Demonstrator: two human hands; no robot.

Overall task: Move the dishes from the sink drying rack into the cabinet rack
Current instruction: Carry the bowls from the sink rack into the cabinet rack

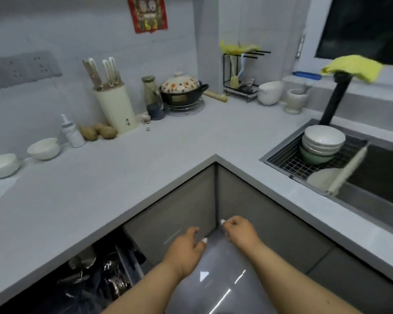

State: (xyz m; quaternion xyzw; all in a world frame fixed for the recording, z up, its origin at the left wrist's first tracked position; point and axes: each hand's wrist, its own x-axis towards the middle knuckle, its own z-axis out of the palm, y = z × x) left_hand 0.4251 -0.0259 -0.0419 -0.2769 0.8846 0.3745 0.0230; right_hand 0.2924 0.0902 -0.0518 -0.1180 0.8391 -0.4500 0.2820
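A stack of white bowls [322, 141] on a green bowl [315, 157] stands in the wire drying rack [288, 165] over the sink at the right. A white plate [322, 179] lies at the rack's near end. Under the counter at lower left a pulled-out cabinet rack [95, 275] shows dark, shiny cookware. My left hand [186, 248] hangs in front of the grey corner cabinet door, fingers loosely curled, holding nothing. My right hand [238, 230] is beside it near the door seam, fingers loosely curled and empty.
The grey counter [127, 168] wraps an inside corner. On it: two white bowls [43, 148] at left, potatoes, a knife block [116, 107], a clay pot [182, 89], a mortar [295, 98]. A black faucet [336, 98] carries a yellow cloth. Glossy floor lies below.
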